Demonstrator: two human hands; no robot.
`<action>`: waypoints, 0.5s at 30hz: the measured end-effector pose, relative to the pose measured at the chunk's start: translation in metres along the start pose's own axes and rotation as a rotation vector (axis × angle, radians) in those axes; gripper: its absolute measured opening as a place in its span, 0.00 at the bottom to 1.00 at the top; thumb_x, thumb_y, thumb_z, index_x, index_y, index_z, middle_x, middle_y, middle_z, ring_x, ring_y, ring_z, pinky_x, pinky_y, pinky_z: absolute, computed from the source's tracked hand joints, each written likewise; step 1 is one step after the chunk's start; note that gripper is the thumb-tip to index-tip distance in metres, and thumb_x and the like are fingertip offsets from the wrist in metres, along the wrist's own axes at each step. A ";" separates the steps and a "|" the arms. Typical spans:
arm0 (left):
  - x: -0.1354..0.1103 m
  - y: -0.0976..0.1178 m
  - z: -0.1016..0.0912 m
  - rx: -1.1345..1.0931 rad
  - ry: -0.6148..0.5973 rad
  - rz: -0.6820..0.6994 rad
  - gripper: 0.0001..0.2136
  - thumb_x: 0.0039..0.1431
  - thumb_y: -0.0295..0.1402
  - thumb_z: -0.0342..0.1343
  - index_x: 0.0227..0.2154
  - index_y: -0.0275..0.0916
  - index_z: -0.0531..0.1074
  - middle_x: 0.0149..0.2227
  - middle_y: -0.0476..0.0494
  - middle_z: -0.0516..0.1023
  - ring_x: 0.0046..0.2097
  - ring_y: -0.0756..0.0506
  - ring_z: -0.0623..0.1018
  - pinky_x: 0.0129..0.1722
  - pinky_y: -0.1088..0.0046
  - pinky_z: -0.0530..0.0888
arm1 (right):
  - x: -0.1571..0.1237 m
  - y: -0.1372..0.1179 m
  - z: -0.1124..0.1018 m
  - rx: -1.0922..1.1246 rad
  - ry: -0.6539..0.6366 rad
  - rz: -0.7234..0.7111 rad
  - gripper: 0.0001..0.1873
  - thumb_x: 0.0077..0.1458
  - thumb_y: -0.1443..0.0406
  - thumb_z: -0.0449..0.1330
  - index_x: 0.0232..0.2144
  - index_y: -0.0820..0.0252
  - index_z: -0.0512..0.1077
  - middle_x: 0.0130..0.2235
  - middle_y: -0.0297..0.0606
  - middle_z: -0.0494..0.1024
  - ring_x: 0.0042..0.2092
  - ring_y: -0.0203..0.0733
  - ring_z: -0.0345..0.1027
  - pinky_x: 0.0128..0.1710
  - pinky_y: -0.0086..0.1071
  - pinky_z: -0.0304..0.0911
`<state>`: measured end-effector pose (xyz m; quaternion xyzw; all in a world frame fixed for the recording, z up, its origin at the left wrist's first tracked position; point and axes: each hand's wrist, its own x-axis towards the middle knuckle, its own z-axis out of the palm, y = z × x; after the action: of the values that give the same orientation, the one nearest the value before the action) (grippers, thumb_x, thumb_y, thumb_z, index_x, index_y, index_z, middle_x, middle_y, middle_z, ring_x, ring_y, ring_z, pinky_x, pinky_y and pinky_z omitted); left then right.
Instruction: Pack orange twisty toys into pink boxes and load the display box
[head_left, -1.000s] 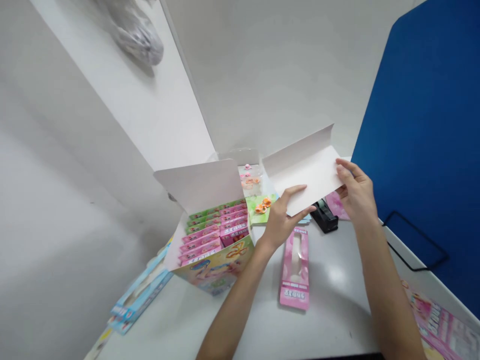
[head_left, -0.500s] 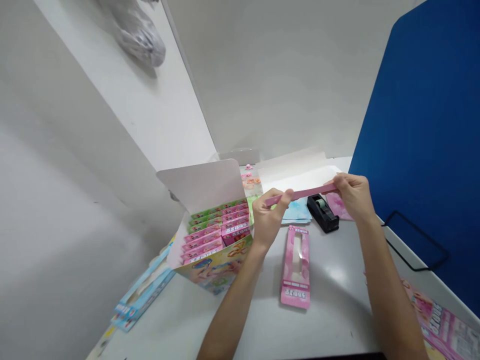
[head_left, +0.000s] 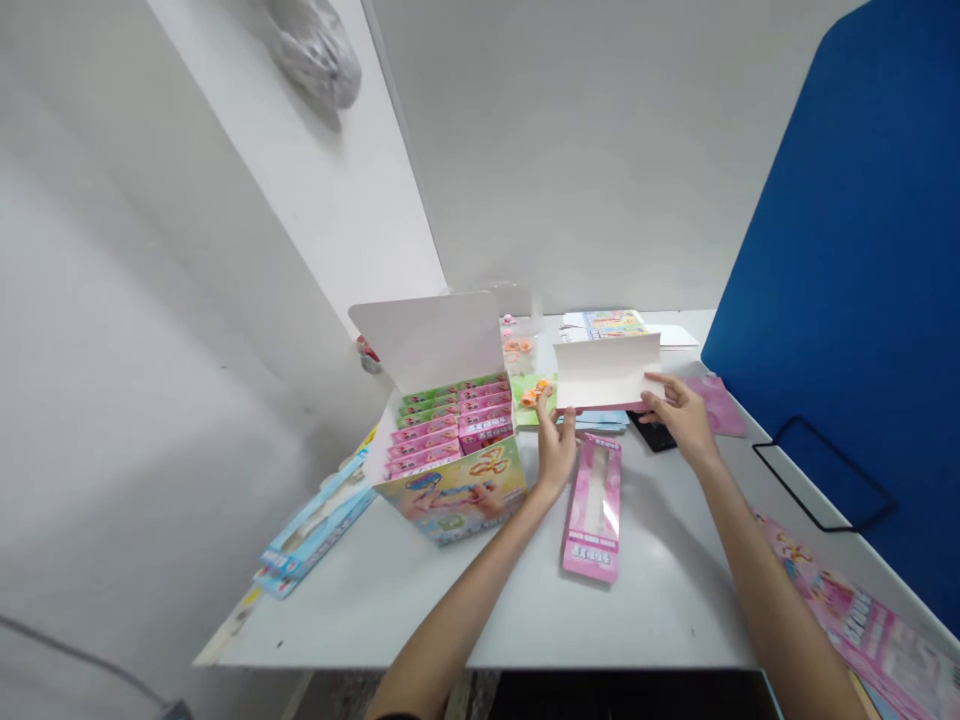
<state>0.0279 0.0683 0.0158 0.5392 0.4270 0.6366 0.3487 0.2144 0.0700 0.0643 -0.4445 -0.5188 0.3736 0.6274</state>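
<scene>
White card turned face-on (fingers at its edges).

1 head-worn camera looks forward and down, close above the left hand, right hand and white table.

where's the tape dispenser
In the head view, the black tape dispenser sits right of centre on the white table, partly hidden under the right hand, just right of the pale blue sheets and beyond the pink window-front card.
</scene>
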 end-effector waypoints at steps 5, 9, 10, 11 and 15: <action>0.004 -0.020 -0.022 0.004 0.015 -0.039 0.25 0.63 0.52 0.47 0.55 0.41 0.56 0.36 0.47 0.74 0.19 0.55 0.73 0.20 0.80 0.69 | -0.012 0.030 -0.005 0.052 -0.023 0.101 0.30 0.39 0.50 0.70 0.42 0.60 0.73 0.30 0.31 0.75 0.27 0.40 0.75 0.28 0.34 0.75; 0.018 -0.023 -0.040 0.068 0.018 -0.083 0.25 0.65 0.51 0.43 0.56 0.40 0.55 0.35 0.47 0.74 0.20 0.54 0.73 0.20 0.79 0.68 | -0.016 0.031 -0.005 0.077 -0.022 0.133 0.29 0.38 0.49 0.70 0.39 0.60 0.73 0.30 0.32 0.76 0.25 0.38 0.74 0.26 0.31 0.73; 0.019 -0.023 -0.044 0.113 0.002 -0.078 0.23 0.66 0.49 0.42 0.56 0.39 0.56 0.35 0.46 0.75 0.21 0.53 0.73 0.21 0.78 0.69 | -0.016 0.030 -0.005 0.078 -0.027 0.142 0.29 0.39 0.48 0.70 0.39 0.60 0.73 0.29 0.32 0.76 0.24 0.39 0.74 0.26 0.31 0.73; 0.018 -0.022 -0.046 0.182 -0.019 -0.060 0.22 0.67 0.47 0.41 0.56 0.39 0.56 0.36 0.45 0.75 0.22 0.52 0.74 0.23 0.77 0.70 | -0.016 0.030 -0.005 0.074 -0.034 0.149 0.28 0.40 0.48 0.69 0.39 0.60 0.73 0.28 0.32 0.76 0.25 0.39 0.74 0.26 0.31 0.72; 0.009 -0.013 -0.049 0.715 -0.068 0.137 0.19 0.65 0.34 0.46 0.57 0.40 0.61 0.43 0.39 0.78 0.42 0.43 0.79 0.46 0.62 0.74 | -0.016 0.032 -0.006 0.048 -0.042 0.141 0.26 0.43 0.48 0.68 0.38 0.60 0.74 0.25 0.32 0.75 0.25 0.40 0.74 0.25 0.31 0.71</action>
<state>-0.0221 0.0729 0.0043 0.6753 0.5737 0.4506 0.1086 0.2173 0.0643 0.0284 -0.4567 -0.4902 0.4383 0.5992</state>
